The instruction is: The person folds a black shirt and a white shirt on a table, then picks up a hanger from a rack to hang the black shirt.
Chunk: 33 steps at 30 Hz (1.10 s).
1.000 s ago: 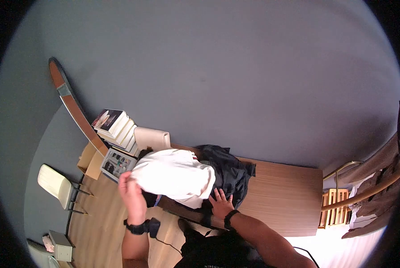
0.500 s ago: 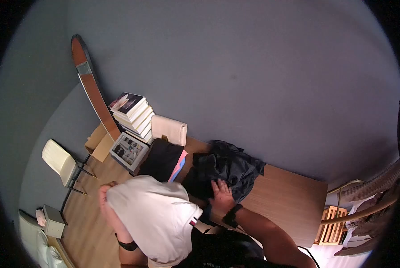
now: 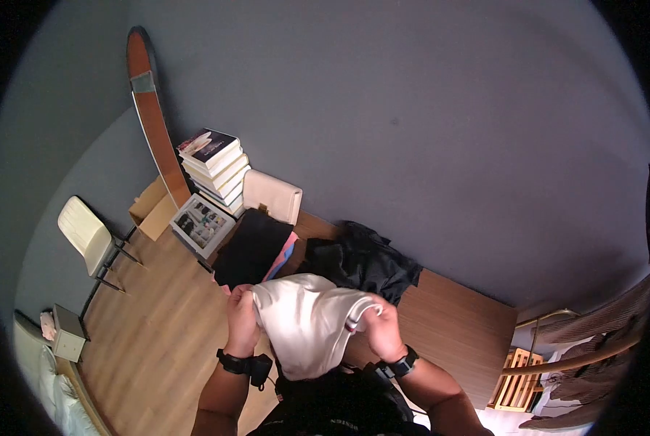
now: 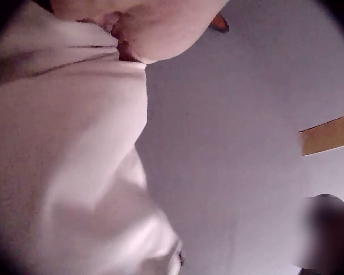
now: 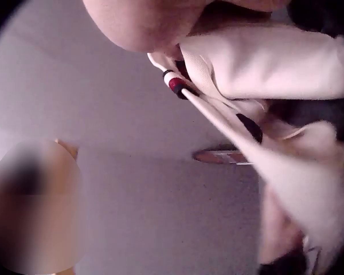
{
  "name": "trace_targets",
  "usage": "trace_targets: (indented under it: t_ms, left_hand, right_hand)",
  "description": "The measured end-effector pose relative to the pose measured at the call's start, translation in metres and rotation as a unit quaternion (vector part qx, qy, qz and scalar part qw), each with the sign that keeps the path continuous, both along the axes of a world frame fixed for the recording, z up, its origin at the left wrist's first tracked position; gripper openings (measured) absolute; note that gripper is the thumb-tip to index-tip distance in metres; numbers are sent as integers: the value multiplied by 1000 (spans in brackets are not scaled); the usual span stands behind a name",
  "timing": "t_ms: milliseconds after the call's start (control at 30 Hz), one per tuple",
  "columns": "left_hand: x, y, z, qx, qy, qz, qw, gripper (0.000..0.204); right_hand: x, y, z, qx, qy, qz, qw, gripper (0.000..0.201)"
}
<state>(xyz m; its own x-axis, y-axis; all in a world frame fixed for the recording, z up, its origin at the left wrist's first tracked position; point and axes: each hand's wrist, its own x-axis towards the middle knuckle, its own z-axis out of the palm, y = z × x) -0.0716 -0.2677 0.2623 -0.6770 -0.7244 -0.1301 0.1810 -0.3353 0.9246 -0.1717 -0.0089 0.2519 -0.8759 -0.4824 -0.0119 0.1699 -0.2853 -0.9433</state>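
A white garment with a small dark, white and red tab hangs between both hands in front of the body. My left hand pinches its left upper corner, and my right hand grips the right edge beside the tab. In the left wrist view the fingers close on the cloth. The right wrist view has the fingers on the garment's edge, near the striped tab. Beyond the garment, a folded black item and a crumpled black garment lie on the table.
At the table's left end stand a stack of books, a pale pink bag and a grey framed box. A tall leaning mirror, a cardboard box and a cream chair are farther left. Clothes hang at the right.
The white garment has come up off the table toward the body. My right hand has left the black garment and now holds the white one's edge; the folded black item is uncovered.
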Motion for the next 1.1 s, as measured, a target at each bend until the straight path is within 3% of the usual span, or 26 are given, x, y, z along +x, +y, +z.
trace_targets:
  t_ms: [67, 133, 200, 233, 267, 333, 367, 467, 500, 633, 700, 733, 800, 867, 933, 1000, 1067, 1100]
  left_hand:
    - [0, 5, -24, -7, -63, -13, 998, 12]
    - [5, 2, -65, -131, -109, -75, 983, 19]
    - [8, 11, -91, -226, -155, -95, 957, 22]
    - [8, 26, -80, -373, -156, -61, 912, 24]
    - [10, 39, -67, -373, -156, -62, 913, 24]
    - [16, 70, -10, -485, -100, -68, 866, 27]
    - [21, 75, -6, -529, -87, -57, 842, 27]
    - [26, 83, 8, -491, -23, -135, 860, 26]
    - [22, 80, 10, -456, -45, -229, 859, 29]
    - [4, 99, 13, -489, -4, -252, 835, 42]
    - [-1, 101, 0, -549, -25, -238, 801, 54]
    - [-3, 99, -9, -569, -31, -233, 788, 59]
    - [-3, 90, -31, -514, -65, -291, 804, 70]
    - [1, 87, -39, -479, -57, -280, 830, 74]
    - [7, 92, -19, -400, -73, -282, 869, 71]
    - [6, 97, -5, -413, -48, -286, 863, 69]
    - [5, 99, 0, -429, -66, -326, 840, 72]
    - [3, 97, -22, -382, -81, -312, 866, 52]
  right_hand:
    - [-6, 0, 23, -80, -91, -71, 990, 23]
    - [-13, 7, 46, -172, -175, -59, 968, 22]
    - [-17, 10, 55, -191, -182, -52, 963, 22]
    - [-17, 9, 61, -190, -189, -62, 961, 21]
    - [-18, 9, 64, -189, -196, -73, 959, 21]
    - [-21, 10, 65, -198, -196, -60, 958, 20]
    - [-21, 9, 69, -199, -210, -47, 956, 21]
    - [-19, 5, 68, -205, -228, -11, 952, 22]
    - [-16, 1, 69, -210, -225, 9, 951, 22]
    - [-4, -8, 70, -170, -193, 114, 960, 26]
    - [5, -7, 64, -135, -160, 190, 959, 35]
    - [6, -8, 59, -62, -54, 195, 977, 39]
    - [8, -7, 64, -82, -27, 201, 976, 42]
    - [6, -1, 67, -86, -44, 180, 979, 44]
    - [1, 6, 68, -90, -62, 158, 981, 47]
    - [-2, 10, 66, 6, 36, 187, 982, 50]
    - [2, 11, 70, 42, 57, 235, 969, 44]
    - [5, 9, 70, 51, 87, 245, 964, 44]
